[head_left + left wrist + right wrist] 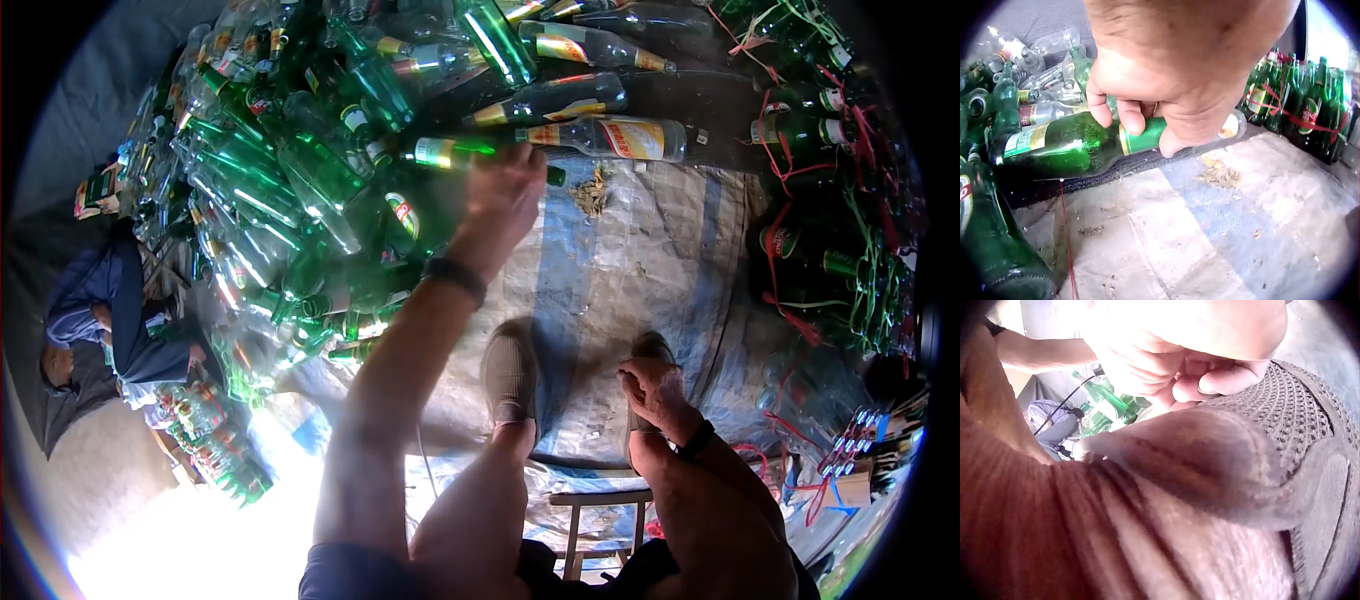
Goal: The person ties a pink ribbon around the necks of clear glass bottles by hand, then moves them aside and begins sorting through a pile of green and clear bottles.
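Note:
The left hand (503, 195) grips a green bottle (435, 152) that lies sideways beside the heap. In the left wrist view the fingers and thumb of this hand (1166, 75) pinch the neck of the bottle (1066, 147), whose base points left. Behind it in the head view lies a clear bottle (635, 138) with a red and yellow label. The right hand (657, 390) hangs over the right shoe (652, 348), its fingers loosely curled. Nothing is seen in that hand (1191, 356) in the right wrist view, where the mesh shoe (1291, 412) is close to it.
A heap of green and clear bottles (270, 180) fills the left. Upright bottles tied with red string (785, 240) stand at right. A striped sheet (650, 240) with a small pile of debris (590, 195) covers the floor. Another person (130, 310) sits at far left.

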A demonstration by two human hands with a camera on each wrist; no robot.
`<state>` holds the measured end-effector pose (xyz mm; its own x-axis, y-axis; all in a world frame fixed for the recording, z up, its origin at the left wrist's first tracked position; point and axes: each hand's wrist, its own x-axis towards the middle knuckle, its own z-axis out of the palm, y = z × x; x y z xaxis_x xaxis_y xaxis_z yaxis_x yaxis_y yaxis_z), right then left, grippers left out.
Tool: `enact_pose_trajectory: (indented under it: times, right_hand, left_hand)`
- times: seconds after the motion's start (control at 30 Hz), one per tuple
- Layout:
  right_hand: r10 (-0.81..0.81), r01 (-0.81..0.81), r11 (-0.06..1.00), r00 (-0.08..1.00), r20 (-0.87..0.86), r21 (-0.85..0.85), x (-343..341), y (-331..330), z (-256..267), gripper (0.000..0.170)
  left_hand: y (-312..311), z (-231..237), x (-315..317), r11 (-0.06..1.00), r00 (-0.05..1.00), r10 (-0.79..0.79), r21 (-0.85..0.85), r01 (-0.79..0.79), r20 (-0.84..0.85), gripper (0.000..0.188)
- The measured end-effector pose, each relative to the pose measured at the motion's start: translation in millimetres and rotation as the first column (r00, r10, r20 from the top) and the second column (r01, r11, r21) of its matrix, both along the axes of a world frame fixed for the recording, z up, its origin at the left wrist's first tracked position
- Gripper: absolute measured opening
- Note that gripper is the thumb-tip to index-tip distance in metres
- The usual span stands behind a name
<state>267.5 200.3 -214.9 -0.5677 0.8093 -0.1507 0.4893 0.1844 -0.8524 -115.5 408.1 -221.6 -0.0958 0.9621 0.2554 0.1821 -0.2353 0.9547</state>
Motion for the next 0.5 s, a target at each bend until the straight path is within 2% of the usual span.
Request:
enact_pose_trajectory:
  times: [0.03,0.07,0.1,0.13,0.17,0.2,0.23,0.27,0.33,0.4,0.43,0.47,0.5]
  right_hand:
    - [0.007,-0.009,0.998,0.999,-0.033,-0.063,2,-2,-1,0.016]
    - [0.013,-0.021,0.992,0.998,-0.068,-0.122,3,-2,-1,0.017]
    - [0.013,-0.022,0.992,0.998,-0.068,-0.12,-2,5,9,0.017]
    - [0.072,-0.072,0.997,0.997,-0.024,0.014,-11,16,28,0.018]
    - [0.123,-0.126,0.981,0.992,0.027,0.146,-16,22,41,0.019]
    - [0.123,-0.126,0.981,0.992,0.028,0.148,-18,23,46,0.019]
    - [0.117,-0.119,0.99,0.993,0.021,0.079,-18,24,49,0.018]
    - [0.111,-0.111,0.994,0.994,0.016,0.012,-19,25,51,0.018]
    - [0.101,-0.101,0.995,0.995,0.0,0.018,-19,22,49,0.018]
    - [0.09,-0.09,0.996,0.996,-0.013,0.025,-20,24,50,0.018]
    - [0.085,-0.086,0.995,0.996,0.035,0.043,-21,25,54,0.014]
    - [0.079,-0.084,0.995,0.993,0.084,0.06,-21,27,56,0.01]
    - [0.078,-0.083,0.995,0.993,0.088,0.063,-19,26,54,0.01]
  left_hand:
    - [-8,42,-1,0.999,0.843,-0.035,-0.023,0.027,-0.536,0.015]
    - [-11,81,-2,0.998,0.421,-0.064,-0.052,0.039,-0.905,0.02]
    - [-10,104,-3,0.998,0.35,0.043,0.056,0.025,-0.936,0.022]
    - [-11,119,-6,0.998,0.35,0.044,0.056,0.024,-0.936,0.022]
    - [-12,129,-12,0.992,0.416,0.117,0.126,-0.005,-0.902,0.024]
    - [-13,139,-18,0.98,0.477,0.188,0.193,-0.039,-0.858,0.026]
    - [-16,147,-24,0.974,0.463,0.227,0.2,-0.107,-0.857,0.03]
    - [-16,150,-33,0.973,0.464,0.23,0.204,-0.107,-0.855,0.03]
    - [-17,156,-52,0.933,0.494,0.33,0.198,-0.302,-0.804,0.029]
    - [-18,148,-80,0.897,0.501,0.387,0.191,-0.398,-0.774,0.029]
    - [-18,140,-96,0.873,0.629,0.407,0.081,-0.481,-0.662,0.024]
    - [-14,141,-105,0.862,0.699,0.468,0.103,-0.497,-0.541,0.021]
    - [-15,141,-112,0.844,0.712,0.501,0.097,-0.527,-0.492,0.02]
